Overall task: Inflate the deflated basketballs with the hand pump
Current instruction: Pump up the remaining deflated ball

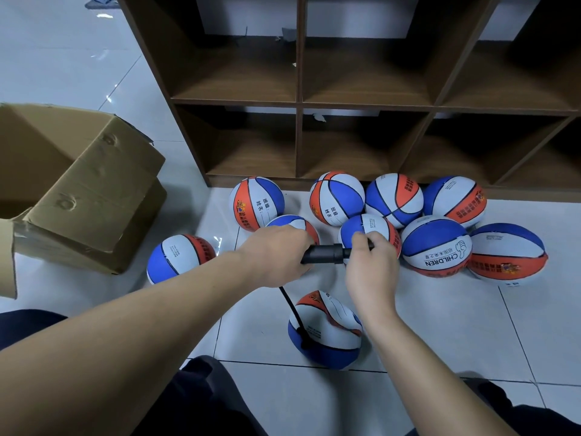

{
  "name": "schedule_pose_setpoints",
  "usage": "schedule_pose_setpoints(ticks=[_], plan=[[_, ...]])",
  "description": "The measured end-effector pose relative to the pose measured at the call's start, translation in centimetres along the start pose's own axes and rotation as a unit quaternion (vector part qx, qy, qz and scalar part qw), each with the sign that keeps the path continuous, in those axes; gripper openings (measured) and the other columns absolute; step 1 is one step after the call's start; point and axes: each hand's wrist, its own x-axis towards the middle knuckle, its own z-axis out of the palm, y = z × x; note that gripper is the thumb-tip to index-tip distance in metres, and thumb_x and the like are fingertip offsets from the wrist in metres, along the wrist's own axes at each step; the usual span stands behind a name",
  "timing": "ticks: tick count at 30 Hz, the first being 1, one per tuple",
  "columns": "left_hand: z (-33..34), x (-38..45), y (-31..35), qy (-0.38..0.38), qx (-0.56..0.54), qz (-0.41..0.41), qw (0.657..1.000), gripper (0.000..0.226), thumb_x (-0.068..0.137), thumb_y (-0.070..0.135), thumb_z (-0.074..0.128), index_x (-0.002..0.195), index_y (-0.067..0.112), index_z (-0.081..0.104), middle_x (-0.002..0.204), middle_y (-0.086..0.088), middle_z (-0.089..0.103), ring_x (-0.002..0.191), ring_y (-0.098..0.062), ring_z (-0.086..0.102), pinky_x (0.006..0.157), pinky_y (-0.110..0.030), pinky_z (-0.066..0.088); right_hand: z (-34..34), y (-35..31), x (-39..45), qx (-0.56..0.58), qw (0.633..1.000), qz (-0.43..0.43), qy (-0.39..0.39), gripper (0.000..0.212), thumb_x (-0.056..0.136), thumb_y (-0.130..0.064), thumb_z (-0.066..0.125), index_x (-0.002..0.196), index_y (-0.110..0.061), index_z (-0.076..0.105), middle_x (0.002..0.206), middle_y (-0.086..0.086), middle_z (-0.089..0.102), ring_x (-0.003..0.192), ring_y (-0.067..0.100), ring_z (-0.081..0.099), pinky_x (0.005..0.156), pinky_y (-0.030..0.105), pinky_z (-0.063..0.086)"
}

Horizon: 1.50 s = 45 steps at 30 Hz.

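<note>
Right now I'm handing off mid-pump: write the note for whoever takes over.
Left hand grips the hand pump barrel; right hand grips its handle end.
The hose runs down into the ball being pumped on the floor tiles near your knees; it is still dented, so not finished.
Nine more balls lie by the shelf unit; most look round, two are partly hidden.
The cardboard box stands open at left.
Left: keep pumping, pull the needle, check the rest.

Balls (437, 245) red/white/blue panels w/ black seams (pump (323, 253) black).
</note>
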Motion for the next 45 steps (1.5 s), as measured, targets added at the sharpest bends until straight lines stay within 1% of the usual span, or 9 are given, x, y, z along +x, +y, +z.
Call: schedule_pose_setpoints(ticks=[4, 11, 15, 20, 23, 26, 30, 33, 45], plan=[[0.9, 0.2, -0.2, -0.015, 0.004, -0.008, 1.000, 0.018, 0.099, 0.038, 0.059, 0.085, 0.027, 0.056, 0.070, 0.005, 0.056, 0.061, -0.015, 0.052, 0.052, -0.030, 0.035, 0.6, 0.0, -0.8, -0.005, 1.000, -0.005, -0.023, 0.040, 0.106, -0.023, 0.051, 0.068, -0.019, 0.039, 0.059, -0.005, 0.040, 0.058, 0.017, 0.038, 0.057, 0.035, 0.032], [0.6, 0.2, -0.5, -0.001, 0.006, 0.002, 1.000, 0.018, 0.100, 0.040, 0.059, 0.086, 0.029, 0.055, 0.070, 0.006, 0.052, 0.060, -0.010, 0.046, 0.051, -0.030, 0.031, 0.6, 0.2, -0.3, 0.016, 0.998, 0.019, -0.050, 0.040, 0.106, -0.025, 0.052, 0.069, -0.019, 0.040, 0.051, -0.011, 0.040, 0.057, 0.017, 0.036, 0.058, 0.034, 0.033], [0.2, 0.3, -0.4, 0.006, -0.015, 0.010, 1.000, 0.020, 0.098, 0.043, 0.062, 0.086, 0.031, 0.053, 0.072, 0.008, 0.050, 0.062, -0.009, 0.046, 0.052, -0.029, 0.032, -0.5, -0.1, 1.2, 0.003, 0.997, 0.017, -0.073, 0.034, 0.099, -0.024, 0.057, 0.072, -0.008, 0.047, 0.056, -0.006, 0.041, 0.061, 0.021, 0.038, 0.059, 0.035, 0.037], [0.1, 0.4, -1.2, -0.016, -0.026, -0.004, 1.000, 0.016, 0.097, 0.046, 0.062, 0.090, 0.033, 0.056, 0.077, 0.007, 0.056, 0.069, -0.013, 0.055, 0.060, -0.032, 0.049, -3.8, 0.0, 4.0, 0.020, 0.998, 0.051, -0.015, 0.035, 0.091, -0.022, 0.059, 0.063, -0.012, 0.040, 0.059, 0.002, 0.037, 0.062, 0.022, 0.034, 0.060, 0.037, 0.032], [0.0, 0.4, -1.9, -0.025, -0.011, -0.023, 0.999, 0.018, 0.096, 0.044, 0.063, 0.085, 0.031, 0.055, 0.074, 0.005, 0.058, 0.068, -0.016, 0.058, 0.062, -0.035, 0.055, -5.9, 0.3, 5.3, 0.063, 0.993, 0.097, 0.016, 0.044, 0.095, -0.022, 0.062, 0.057, -0.017, 0.041, 0.050, -0.007, 0.041, 0.052, 0.014, 0.040, 0.052, 0.027, 0.036], [0.0, 0.4, -1.7, -0.027, 0.001, -0.023, 0.999, 0.016, 0.096, 0.043, 0.062, 0.087, 0.030, 0.057, 0.074, 0.004, 0.058, 0.068, -0.017, 0.057, 0.060, -0.034, 0.052, -6.1, 0.4, 5.2, 0.090, 0.990, 0.103, 0.031, 0.050, 0.098, -0.015, 0.060, 0.051, -0.024, 0.045, 0.044, -0.016, 0.041, 0.042, 0.005, 0.039, 0.041, 0.019, 0.035], [0.0, 0.4, -1.4, -0.028, 0.020, -0.025, 0.999, 0.017, 0.099, 0.035, 0.059, 0.084, 0.030, 0.053, 0.075, 0.002, 0.058, 0.068, -0.017, 0.056, 0.058, -0.033, 0.048, -4.4, 0.3, 3.8, 0.079, 0.991, 0.074, 0.073, 0.045, 0.093, -0.021, 0.056, 0.051, -0.024, 0.041, 0.050, -0.011, 0.034, 0.057, 0.020, 0.033, 0.058, 0.036, 0.032], [0.3, 0.3, -1.4, -0.025, 0.014, -0.030, 0.999, 0.031, 0.100, 0.033, 0.057, 0.073, 0.031, 0.041, 0.073, 0.003, 0.055, 0.063, -0.014, 0.050, 0.055, -0.031, 0.039, -3.2, 0.3, 3.0, 0.065, 0.994, 0.042, 0.082, 0.036, 0.094, -0.021, 0.055, 0.063, -0.016, 0.038, 0.052, -0.009, 0.032, 0.058, 0.020, 0.030, 0.058, 0.039, 0.030], [0.1, 0.0, -0.3, -0.010, -0.002, -0.008, 1.000, 0.012, 0.101, 0.037, 0.059, 0.094, 0.027, 0.060, 0.075, 0.006, 0.048, 0.064, -0.010, 0.045, 0.055, -0.031, 0.034, -0.2, 0.0, 0.2, 0.000, 1.000, -0.003, -0.011, 0.037, 0.106, -0.023, 0.052, 0.072, -0.012, 0.043, 0.061, 0.000, 0.043, 0.060, 0.021, 0.039, 0.057, 0.038, 0.035]])
